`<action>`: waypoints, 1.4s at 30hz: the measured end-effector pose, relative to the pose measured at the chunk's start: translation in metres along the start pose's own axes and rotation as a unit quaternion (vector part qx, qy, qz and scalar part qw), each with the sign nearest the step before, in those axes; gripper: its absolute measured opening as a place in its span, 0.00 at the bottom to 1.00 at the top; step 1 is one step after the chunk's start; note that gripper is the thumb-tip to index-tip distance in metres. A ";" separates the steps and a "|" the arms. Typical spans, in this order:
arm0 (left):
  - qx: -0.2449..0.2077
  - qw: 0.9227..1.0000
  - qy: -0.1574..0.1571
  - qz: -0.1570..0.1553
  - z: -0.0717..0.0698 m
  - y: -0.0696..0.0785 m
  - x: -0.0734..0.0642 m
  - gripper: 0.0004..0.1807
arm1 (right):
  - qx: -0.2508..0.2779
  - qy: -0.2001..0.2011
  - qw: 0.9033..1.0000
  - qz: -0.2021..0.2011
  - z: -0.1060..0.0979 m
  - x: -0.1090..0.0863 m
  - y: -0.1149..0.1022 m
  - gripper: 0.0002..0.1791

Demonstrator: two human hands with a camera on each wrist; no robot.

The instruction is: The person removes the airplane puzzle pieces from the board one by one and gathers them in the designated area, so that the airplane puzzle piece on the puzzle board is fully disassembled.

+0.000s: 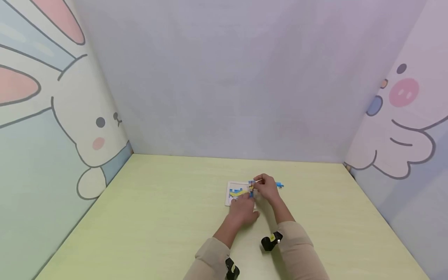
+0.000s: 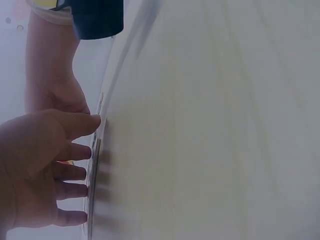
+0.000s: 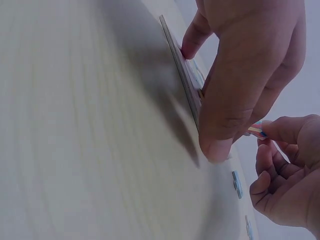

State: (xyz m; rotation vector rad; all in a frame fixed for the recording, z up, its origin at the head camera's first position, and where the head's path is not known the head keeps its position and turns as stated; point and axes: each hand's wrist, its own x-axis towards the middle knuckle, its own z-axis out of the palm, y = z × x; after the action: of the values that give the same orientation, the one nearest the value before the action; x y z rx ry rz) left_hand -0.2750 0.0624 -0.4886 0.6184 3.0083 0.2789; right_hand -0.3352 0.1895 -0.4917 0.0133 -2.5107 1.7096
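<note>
A small jigsaw puzzle board with a pale frame lies on the table, partly filled with blue, yellow and white pieces. My left hand rests on its near right part, fingers stretched out over the pieces. In the left wrist view, the fingertips of that hand touch the board along its edge. Over the board's right side, my right hand pinches a colourful puzzle piece between thumb and fingers. The hands hide part of the board, so I cannot tell whether the pinched piece touches it.
Loose blue puzzle pieces lie on the table just right of the right hand. The right wrist view shows a loose piece beyond the board. Pale wood-patterned table surrounds the board, with cartoon-printed walls at both sides.
</note>
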 end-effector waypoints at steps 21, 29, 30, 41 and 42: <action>-0.004 0.999 0.046 -0.004 -0.013 -0.023 -0.024 0.24 | -0.007 0.018 1.000 -0.007 -0.034 -0.003 0.003 0.10; -0.002 0.999 0.049 0.001 -0.022 -0.032 -0.046 0.25 | 0.004 0.011 1.000 -0.003 -0.050 -0.012 0.005 0.10; -0.002 0.999 0.049 0.002 -0.022 -0.033 -0.048 0.25 | 0.007 0.012 1.000 -0.003 -0.053 -0.013 0.006 0.10; -0.026 1.000 0.015 -0.007 -0.022 -0.053 -0.055 0.29 | -0.008 0.018 1.000 -0.008 -0.080 -0.016 0.020 0.12; -0.028 1.000 0.011 -0.009 -0.022 -0.053 -0.054 0.29 | -0.007 0.019 1.000 -0.007 -0.082 -0.016 0.021 0.12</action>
State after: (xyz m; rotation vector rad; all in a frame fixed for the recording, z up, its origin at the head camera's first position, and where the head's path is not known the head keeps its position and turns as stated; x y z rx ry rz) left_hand -0.2478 -0.0110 -0.4761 0.5884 3.0129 0.3707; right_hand -0.3140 0.2723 -0.4828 -0.0011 -2.4894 1.6716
